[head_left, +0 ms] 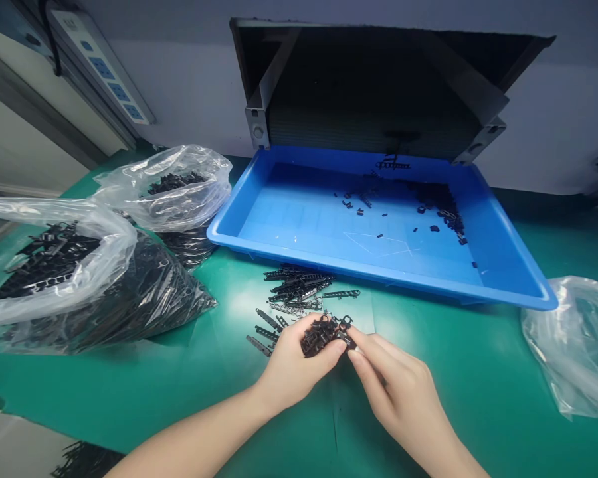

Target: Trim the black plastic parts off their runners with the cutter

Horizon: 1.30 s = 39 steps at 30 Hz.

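Left hand (296,368) in the middle of the scene, fingers (331,352) curled closed toward the right. Right hand (401,392) just beside it, fingers (373,352) pointing far and left, pinched together. Both bare forearms (194,431) coming from the near side, wrists slightly bent.

Glossy plastic tray (299,226), blk plastic parts (299,282)

A tangled clump of black plastic parts (323,336) was held between the left hand (296,365) and the right hand (396,378). Its small ladder-like pieces lay interlocked at mixed angles, with little hooked loops jutting from the top edge, just above the mat.
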Available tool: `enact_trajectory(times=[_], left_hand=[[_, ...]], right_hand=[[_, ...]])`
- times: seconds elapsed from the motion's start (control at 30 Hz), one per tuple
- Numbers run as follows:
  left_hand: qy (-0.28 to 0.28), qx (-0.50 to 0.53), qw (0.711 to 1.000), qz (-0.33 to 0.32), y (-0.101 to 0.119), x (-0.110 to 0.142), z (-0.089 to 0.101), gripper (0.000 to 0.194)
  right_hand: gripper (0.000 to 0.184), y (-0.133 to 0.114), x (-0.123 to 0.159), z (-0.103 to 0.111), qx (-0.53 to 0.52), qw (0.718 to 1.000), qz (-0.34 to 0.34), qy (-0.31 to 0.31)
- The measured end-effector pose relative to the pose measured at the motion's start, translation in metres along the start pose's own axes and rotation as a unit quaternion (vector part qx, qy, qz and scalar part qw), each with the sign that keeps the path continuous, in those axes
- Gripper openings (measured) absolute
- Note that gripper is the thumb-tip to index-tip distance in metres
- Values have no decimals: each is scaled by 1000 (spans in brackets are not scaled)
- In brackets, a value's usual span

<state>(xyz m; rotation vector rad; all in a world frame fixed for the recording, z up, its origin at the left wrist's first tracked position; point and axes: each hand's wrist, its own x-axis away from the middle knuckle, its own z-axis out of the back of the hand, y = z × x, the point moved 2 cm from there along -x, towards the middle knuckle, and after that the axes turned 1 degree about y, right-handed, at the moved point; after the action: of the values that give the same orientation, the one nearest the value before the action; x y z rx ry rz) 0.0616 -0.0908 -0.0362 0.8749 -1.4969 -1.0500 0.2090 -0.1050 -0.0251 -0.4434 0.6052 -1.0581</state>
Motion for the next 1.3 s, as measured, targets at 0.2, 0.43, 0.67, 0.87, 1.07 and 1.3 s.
enact_trajectory(times=[0.2,0.43,0.67,0.87,1.07,1.3], left_hand=[[7,-9,1000,-20,-1,3,0,9],[23,-14,999,-32,-1,3,-1,9],[18,10,1000,9,0,0,-1,12],[7,11,1000,22,0,-1,0,12],[9,13,1000,23,-1,-1,1,13],[-6,44,998,34,-4,-2,-1,14]], right_hand=[[26,-3,1,1,-17,1000,-15,-1],[26,-4,1,-5,-36,998,-41,17],[27,-1,2,-4,-38,998,-54,9],[29,2,0,-1,-30,997,-66,-10],[29,9,0,3,-3,998,-61,-1],[28,10,1,2,-18,996,-78,29]])
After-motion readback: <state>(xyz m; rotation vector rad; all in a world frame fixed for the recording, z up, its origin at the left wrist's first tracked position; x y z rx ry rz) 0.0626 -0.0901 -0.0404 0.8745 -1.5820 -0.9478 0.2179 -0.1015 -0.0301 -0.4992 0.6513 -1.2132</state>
